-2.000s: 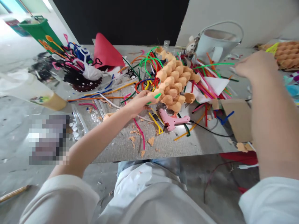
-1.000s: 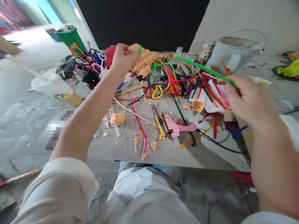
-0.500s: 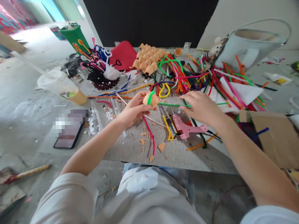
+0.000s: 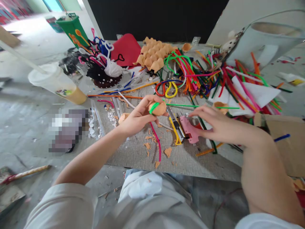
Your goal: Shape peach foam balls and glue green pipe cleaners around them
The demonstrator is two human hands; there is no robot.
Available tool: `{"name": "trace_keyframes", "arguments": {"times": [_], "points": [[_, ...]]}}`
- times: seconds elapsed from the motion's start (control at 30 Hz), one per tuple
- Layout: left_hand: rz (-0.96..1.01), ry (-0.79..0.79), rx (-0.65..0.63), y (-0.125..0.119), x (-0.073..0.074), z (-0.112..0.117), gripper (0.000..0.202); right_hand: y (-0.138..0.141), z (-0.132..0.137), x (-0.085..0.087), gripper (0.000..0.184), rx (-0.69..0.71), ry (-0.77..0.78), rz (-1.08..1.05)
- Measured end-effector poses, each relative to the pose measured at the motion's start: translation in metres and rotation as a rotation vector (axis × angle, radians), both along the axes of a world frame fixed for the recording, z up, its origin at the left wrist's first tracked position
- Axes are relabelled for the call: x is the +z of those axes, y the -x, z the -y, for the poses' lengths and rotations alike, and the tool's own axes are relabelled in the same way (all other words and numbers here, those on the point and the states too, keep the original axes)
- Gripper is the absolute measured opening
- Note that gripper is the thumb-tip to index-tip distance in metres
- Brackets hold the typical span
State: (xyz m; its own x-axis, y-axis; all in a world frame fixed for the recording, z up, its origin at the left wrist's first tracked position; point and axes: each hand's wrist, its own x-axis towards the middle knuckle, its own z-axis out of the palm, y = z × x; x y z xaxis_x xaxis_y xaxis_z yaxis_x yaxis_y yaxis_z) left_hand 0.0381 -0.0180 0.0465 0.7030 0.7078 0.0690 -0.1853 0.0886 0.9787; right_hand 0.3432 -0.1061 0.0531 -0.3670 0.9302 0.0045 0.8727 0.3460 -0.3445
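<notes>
Orange pulp egg-carton cup (image 4: pixel 159 108) held in the left hand (image 4: pixel 138 116), fingers half closed around it; green pipe cleaner (image 4: pixel 188 105) looped over the cup, running right. Open and empty, the right hand (image 4: pixel 221 124) has fingers extended just over a pink hot glue gun (image 4: pixel 188 129). Yellow-handled utility knife (image 4: pixel 175 128) lies beside the gun on a grey woven board (image 4: pixel 190 167).

Bare grey concrete floor (image 4: pixel 26 127), scuffed and stained, running back to a bright daylit stretch and a red-patterned far wall (image 4: pixel 14 4). Matte black panel (image 4: pixel 157 19) behind a low woven-topped grey table (image 4: pixel 197 167); pale wall (image 4: pixel 235 12) at upper right. Soft, even light.
</notes>
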Motion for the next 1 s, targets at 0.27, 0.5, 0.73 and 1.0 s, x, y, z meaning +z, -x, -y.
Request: {"name": "trace_keyframes", "arguments": {"times": [0.27,0.5,0.73,1.0], "points": [[0.044,0.244,-0.009,-0.005,0.0,0.001,0.018,-0.001,0.015,-0.008,0.055,-0.133,0.195,0.049],[-0.048,0.235,0.1,-0.012,0.005,0.004,0.033,-0.02,0.023,0.02,0.042,-0.221,0.174,-0.247],[0.005,0.169,-0.053,-0.009,-0.009,0.011,0.044,-0.005,0.024,0.02,0.018,-0.255,-0.223,-0.461],[0.028,-0.068,-0.086,-0.01,-0.015,0.017,0.048,0.014,0.025,0.01,0.028,-0.041,-0.356,-0.485]]}}
